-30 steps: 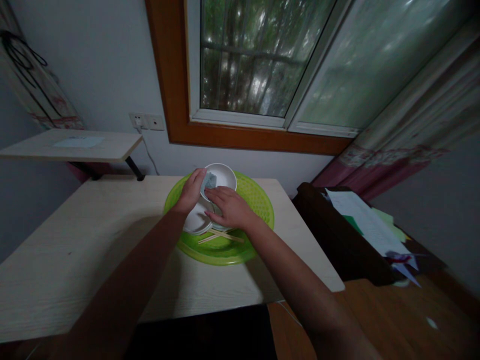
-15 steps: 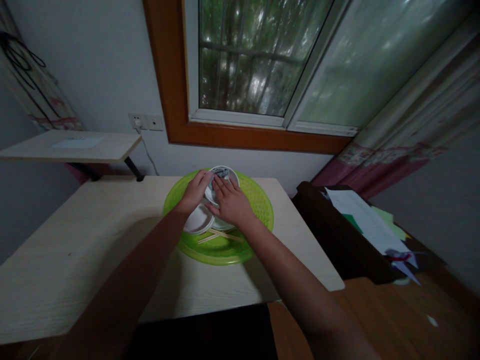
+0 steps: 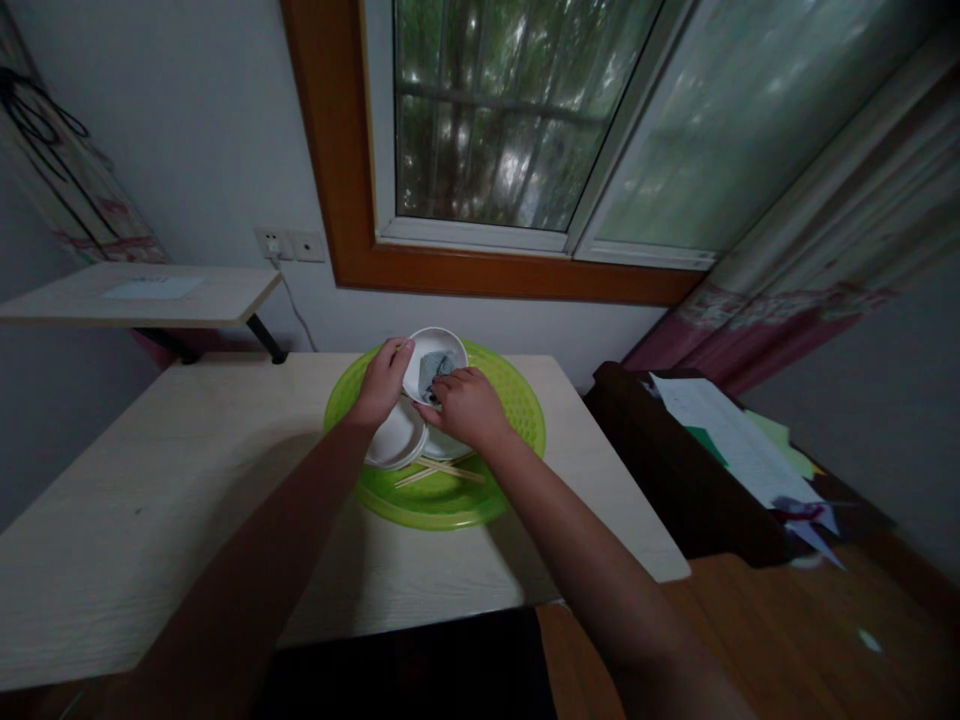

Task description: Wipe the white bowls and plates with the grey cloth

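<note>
A white bowl (image 3: 448, 338) is tilted over the back of a round green tray (image 3: 517, 400). My left hand (image 3: 384, 380) grips the bowl's left rim. Inside the bowl lies a crumpled grey cloth (image 3: 433, 368), and my right hand (image 3: 469, 405) has its fingers closed on the cloth's right side. Below the bowl, white plates (image 3: 394, 438) sit at the tray's left, partly covered by my left hand. Another white dish (image 3: 444, 446) shows under my right hand. Wooden chopsticks (image 3: 439, 468) lie crossed at the front of the tray.
The tray stands on a pale wooden table (image 3: 247, 480). A raised shelf (image 3: 187, 300) with a paper on it is at the back left. Behind the table are the wall and a window (image 3: 517, 120). To the right, papers (image 3: 727, 440) lie on a dark brown piece of furniture.
The right hand has gone from lying flat over the bowl to bunching the cloth at its near right side. The bowl has shifted slightly left, showing more of its inside.
</note>
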A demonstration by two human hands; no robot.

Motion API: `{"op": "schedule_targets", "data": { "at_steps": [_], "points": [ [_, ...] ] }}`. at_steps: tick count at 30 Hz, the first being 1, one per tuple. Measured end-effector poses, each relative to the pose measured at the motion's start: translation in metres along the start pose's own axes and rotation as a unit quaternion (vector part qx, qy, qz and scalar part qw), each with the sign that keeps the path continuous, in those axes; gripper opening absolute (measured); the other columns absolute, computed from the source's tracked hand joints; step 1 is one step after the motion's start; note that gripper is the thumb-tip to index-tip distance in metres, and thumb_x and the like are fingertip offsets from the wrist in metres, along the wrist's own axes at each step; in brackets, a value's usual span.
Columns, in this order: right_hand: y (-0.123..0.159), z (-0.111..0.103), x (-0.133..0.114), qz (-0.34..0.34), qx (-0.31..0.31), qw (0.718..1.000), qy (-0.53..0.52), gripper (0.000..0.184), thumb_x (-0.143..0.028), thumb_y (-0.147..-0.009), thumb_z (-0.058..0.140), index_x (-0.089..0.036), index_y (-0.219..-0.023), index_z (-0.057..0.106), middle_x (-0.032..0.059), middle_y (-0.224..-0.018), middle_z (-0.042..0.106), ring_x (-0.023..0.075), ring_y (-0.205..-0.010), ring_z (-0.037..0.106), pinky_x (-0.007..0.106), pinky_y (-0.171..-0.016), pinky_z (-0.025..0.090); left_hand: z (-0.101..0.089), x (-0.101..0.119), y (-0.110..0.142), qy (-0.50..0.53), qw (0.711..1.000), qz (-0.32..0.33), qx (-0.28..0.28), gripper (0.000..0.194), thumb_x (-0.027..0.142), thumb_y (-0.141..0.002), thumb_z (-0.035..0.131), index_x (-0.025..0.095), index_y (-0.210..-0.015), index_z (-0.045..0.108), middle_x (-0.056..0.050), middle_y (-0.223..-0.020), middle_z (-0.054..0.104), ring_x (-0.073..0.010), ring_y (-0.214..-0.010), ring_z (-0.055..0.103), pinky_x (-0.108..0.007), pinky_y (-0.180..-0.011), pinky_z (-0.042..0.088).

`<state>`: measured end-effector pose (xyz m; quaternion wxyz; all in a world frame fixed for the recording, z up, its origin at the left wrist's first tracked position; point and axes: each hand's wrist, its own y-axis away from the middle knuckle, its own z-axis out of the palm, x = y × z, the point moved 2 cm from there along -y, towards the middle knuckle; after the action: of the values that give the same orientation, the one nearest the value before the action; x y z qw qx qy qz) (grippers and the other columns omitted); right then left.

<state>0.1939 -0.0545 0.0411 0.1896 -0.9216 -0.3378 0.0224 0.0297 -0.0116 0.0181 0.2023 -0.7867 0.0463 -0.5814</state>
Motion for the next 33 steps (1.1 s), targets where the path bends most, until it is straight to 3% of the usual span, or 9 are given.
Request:
{"op": "schedule_targets", "data": {
  "at_steps": [3,7,14,22,27,33],
  "points": [
    [0.001,0.001,0.001,-0.020,0.006,1.000,-0.024,0.038,-0.046,-0.099,0.056,-0.014,-0.097,0.077,0.0139,-0.097,0.078,0.0273,-0.095,0.069,0.040,-0.091,0.045,-0.001,-0.001,-0.001,0.006,1.000,-0.005,0.010,0.037,0.053,-0.097,0.043,0.023,-0.103,0.064,-0.007,-0.109,0.070,-0.0215,-0.104,0.064,-0.032,-0.091,0.051],
    [0.004,0.007,0.005,-0.043,0.023,0.994,-0.102,0.035,-0.041,-0.099,0.055,-0.018,-0.117,0.074,0.0104,-0.110,0.078,0.0252,-0.102,0.070,0.037,-0.094,0.047,-0.001,-0.003,-0.002,0.017,1.000,0.004,0.017,0.035,0.052,-0.098,0.041,0.023,-0.099,0.062,-0.006,-0.109,0.069,-0.0211,-0.106,0.063,-0.033,-0.094,0.050],
    [0.007,0.012,0.004,-0.091,0.027,0.977,-0.193,0.055,-0.040,-0.099,0.051,-0.013,-0.147,0.053,0.0124,-0.147,0.059,0.0229,-0.132,0.059,0.036,-0.113,0.043,0.002,-0.007,-0.002,0.015,1.000,0.023,0.002,0.035,0.051,-0.100,0.037,0.025,-0.100,0.060,-0.006,-0.104,0.067,-0.0185,-0.100,0.063,-0.031,-0.096,0.049],
    [0.003,0.017,-0.003,-0.070,0.032,0.991,-0.113,0.089,-0.064,-0.094,0.054,-0.007,-0.158,0.031,0.0223,-0.162,0.035,0.0303,-0.149,0.039,0.048,-0.125,0.026,0.008,-0.001,0.002,-0.004,0.999,0.032,-0.032,0.033,0.046,-0.100,0.037,0.023,-0.105,0.060,-0.007,-0.109,0.068,-0.0186,-0.106,0.063,-0.032,-0.101,0.047],
    [0.002,0.019,-0.001,-0.024,0.046,0.997,-0.061,0.094,-0.066,-0.091,0.057,-0.003,-0.157,0.033,0.0259,-0.162,0.034,0.0346,-0.152,0.032,0.054,-0.126,0.018,0.008,0.004,0.005,-0.005,0.998,0.034,-0.049,0.033,0.049,-0.099,0.042,0.022,-0.109,0.059,-0.006,-0.114,0.067,-0.0198,-0.110,0.062,-0.033,-0.102,0.045],
    [0.003,0.015,0.000,0.029,0.064,0.997,-0.024,0.085,-0.062,-0.089,0.063,-0.002,-0.147,0.048,0.0269,-0.154,0.046,0.0378,-0.144,0.044,0.056,-0.125,0.017,0.007,0.003,0.004,-0.033,0.999,0.017,-0.030,0.032,0.050,-0.096,0.047,0.025,-0.109,0.062,-0.004,-0.103,0.070,-0.0197,-0.096,0.064,-0.031,-0.087,0.049]
  ]
}}
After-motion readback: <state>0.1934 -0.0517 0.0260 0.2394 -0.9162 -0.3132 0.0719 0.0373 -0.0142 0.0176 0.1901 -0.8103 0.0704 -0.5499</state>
